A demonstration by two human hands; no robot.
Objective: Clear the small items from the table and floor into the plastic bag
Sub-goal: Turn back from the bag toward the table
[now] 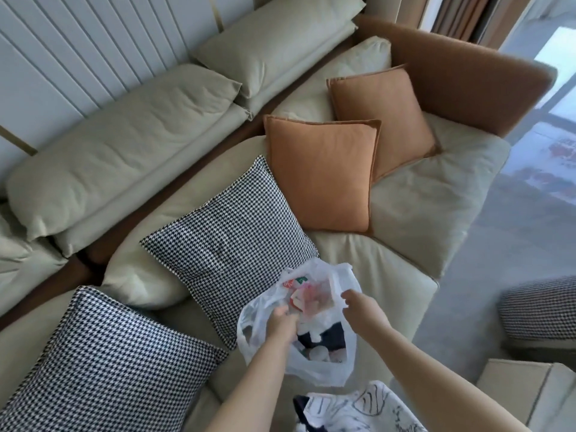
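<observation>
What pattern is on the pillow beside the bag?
Black-and-white houndstooth pillow, clearest in the head view.

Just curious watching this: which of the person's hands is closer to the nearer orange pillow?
The right hand. It holds the plastic bag at its right edge, below the orange pillow. The left hand grips the bag's left side, lower and farther away.

plastic bag [314, 366] on sofa [405, 275] | cushion [230, 244] left of bag

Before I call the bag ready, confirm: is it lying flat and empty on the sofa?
No. The plastic bag is held open by the left hand and right hand, with items visible inside it.
</observation>
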